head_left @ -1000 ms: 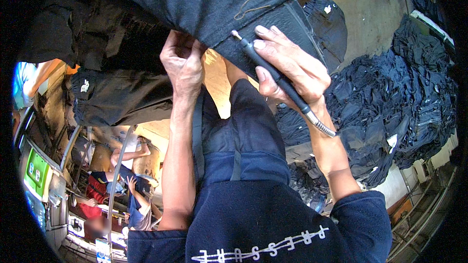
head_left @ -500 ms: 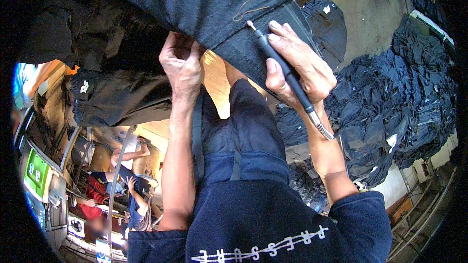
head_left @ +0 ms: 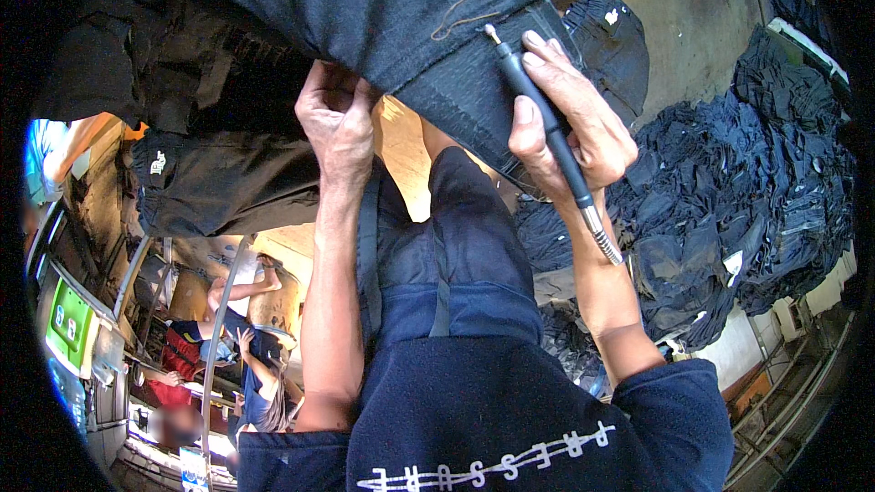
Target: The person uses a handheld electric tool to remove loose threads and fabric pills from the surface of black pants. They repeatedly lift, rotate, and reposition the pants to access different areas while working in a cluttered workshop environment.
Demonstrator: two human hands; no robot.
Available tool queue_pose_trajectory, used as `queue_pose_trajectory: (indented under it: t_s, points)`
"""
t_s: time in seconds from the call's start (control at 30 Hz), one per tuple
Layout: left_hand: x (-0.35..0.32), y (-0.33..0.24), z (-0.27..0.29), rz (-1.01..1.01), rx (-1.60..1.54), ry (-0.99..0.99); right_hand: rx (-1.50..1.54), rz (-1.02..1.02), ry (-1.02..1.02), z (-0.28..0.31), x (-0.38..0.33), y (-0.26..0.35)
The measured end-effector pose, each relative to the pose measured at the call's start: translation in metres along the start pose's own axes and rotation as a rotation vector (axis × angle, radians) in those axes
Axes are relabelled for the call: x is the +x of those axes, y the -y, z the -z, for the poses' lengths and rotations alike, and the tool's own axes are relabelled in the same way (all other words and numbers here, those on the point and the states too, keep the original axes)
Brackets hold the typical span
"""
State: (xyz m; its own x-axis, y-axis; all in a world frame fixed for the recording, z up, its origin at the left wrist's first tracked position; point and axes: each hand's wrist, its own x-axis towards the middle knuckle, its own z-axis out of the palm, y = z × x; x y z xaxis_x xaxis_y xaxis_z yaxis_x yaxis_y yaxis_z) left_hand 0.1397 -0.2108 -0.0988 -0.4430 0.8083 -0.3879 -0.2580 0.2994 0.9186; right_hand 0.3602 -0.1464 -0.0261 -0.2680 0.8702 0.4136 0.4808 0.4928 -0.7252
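Note:
A dark denim garment (head_left: 437, 0) is spread before me, with a stitched hem band on its right part and a loose brown thread (head_left: 456, 11) lying on it. My right hand (head_left: 583, 118) is closed round the black handpiece of a rotary tool (head_left: 547, 114). Its small pinkish tip points away from me over the hem band; whether it touches the cloth I cannot tell. A springy metal cable end trails back over my right wrist. My left hand (head_left: 337, 123) pinches the garment's near edge, its fingertips partly hidden under the cloth.
Another black garment (head_left: 228, 182) with a white emblem hangs at the left. A large heap of dark clothes (head_left: 738, 200) fills the right side. Beyond the hem lies a dark piece (head_left: 615, 50) with a white mark. At lower left are other people (head_left: 260, 369) and a green box (head_left: 68, 323).
My right hand has moved the rotary tool a little right and away from me, its tip shifting along the hem band. My left hand and the garment have hardly moved.

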Motion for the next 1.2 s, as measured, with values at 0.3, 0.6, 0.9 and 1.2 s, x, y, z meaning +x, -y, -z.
queue_pose_trajectory:
  t_s: [0.3, 0.6, 0.9, 1.2]
  points:
    - [-0.003, -0.009, 0.001, 0.024, 0.110, 0.029, 0.028, -0.162, -0.056, 0.009, -0.002, 0.008]
    - [-0.012, -0.096, 0.063, 0.098, -0.001, 0.049, 0.159, -0.730, -0.315, 0.050, 0.029, 0.006]
    - [0.010, -0.105, 0.011, 0.006, 0.521, 0.126, 0.152, -0.507, -0.216, 0.036, 0.037, -0.002]
    - [0.164, -0.178, 0.108, -0.659, 0.703, -0.104, 0.357, -0.734, -0.369, 0.101, -0.073, 0.005]
